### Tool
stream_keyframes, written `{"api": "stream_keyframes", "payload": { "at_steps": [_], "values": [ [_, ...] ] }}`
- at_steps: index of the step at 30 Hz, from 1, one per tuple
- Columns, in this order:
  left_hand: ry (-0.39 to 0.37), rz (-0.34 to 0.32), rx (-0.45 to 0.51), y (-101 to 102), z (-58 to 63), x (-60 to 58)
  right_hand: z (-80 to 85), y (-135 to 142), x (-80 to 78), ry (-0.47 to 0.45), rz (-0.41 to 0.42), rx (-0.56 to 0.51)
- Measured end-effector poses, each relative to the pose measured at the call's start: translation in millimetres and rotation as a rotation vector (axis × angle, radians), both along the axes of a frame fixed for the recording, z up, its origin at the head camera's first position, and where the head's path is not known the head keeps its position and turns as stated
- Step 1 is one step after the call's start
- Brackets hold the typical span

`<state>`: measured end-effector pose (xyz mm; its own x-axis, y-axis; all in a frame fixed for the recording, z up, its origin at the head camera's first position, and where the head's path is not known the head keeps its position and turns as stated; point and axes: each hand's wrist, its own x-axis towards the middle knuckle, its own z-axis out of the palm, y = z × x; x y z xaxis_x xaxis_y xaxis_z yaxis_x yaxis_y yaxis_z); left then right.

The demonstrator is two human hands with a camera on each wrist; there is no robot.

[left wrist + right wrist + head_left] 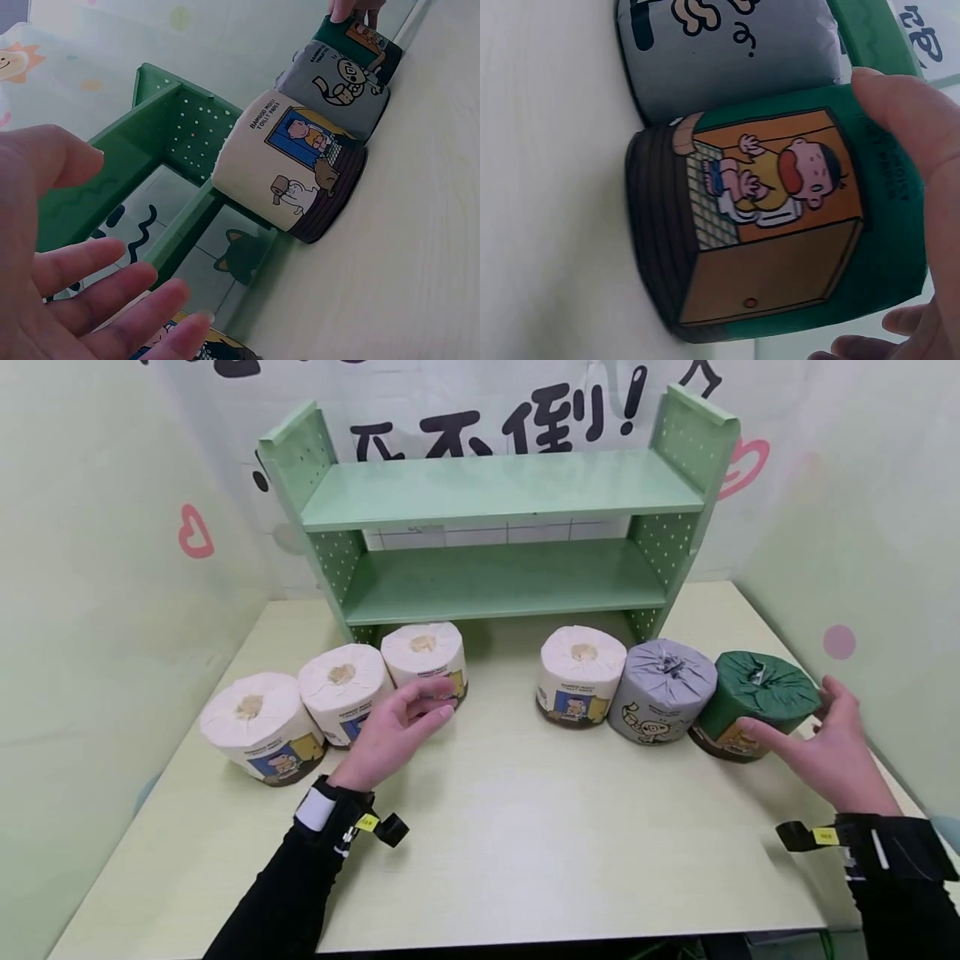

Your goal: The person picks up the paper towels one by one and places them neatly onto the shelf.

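Observation:
My right hand [832, 752] grips a green-wrapped toilet roll [759, 693], thumb [907, 112] across its printed front and fingers at its far right side. Left of it, touching, stands a grey-purple toilet roll [663, 693], then a white toilet roll [581, 672]. My left hand [397, 727] hovers with loosely spread fingers and holds nothing. Behind it a white toilet roll [422, 652] is partly hidden. Two more white rolls, a middle one [341, 681] and an outer one [258, 722], stand to the left. In the left wrist view, the fingers [127, 300] stretch out in the air.
A green two-tier shelf [502, 493] with pegboard sides stands behind the rolls at the back of the pale table [525, 843]. Walls rise on both sides, the left wall [112, 610] and the right wall [862, 527]. The table's front edge lies near me.

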<state>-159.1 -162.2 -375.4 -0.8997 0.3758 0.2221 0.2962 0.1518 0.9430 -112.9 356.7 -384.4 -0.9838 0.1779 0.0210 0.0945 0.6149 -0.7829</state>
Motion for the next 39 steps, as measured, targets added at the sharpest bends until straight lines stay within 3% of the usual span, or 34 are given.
{"api": "stream_keyframes", "payload": {
  "at_steps": [6,9,16,23,32,39],
  "values": [
    [-0.011,0.007,-0.016,4,16.3,12.4,-11.3,-4,-4.8,-0.034,0.023,-0.065],
    [-0.025,0.014,-0.012,3,17.5,13.3,-16.0,-7,-6.9,-0.035,0.015,-0.070],
    [-0.052,0.003,0.018,-3,-6.2,-1.3,-24.0,-9,-5.1,-0.063,-0.013,-0.061],
    [-0.027,-0.003,0.020,-6,-12.1,-4.4,-27.8,-10,-5.6,-0.004,-0.026,-0.036],
    [-0.022,-0.004,0.024,-7,-14.0,-4.3,-18.6,-6,-0.6,0.028,-0.058,-0.005],
    [-0.021,0.010,0.010,-6,-11.0,-3.6,3.3,-3,-0.1,0.091,-0.103,-0.010]
  ]
}}
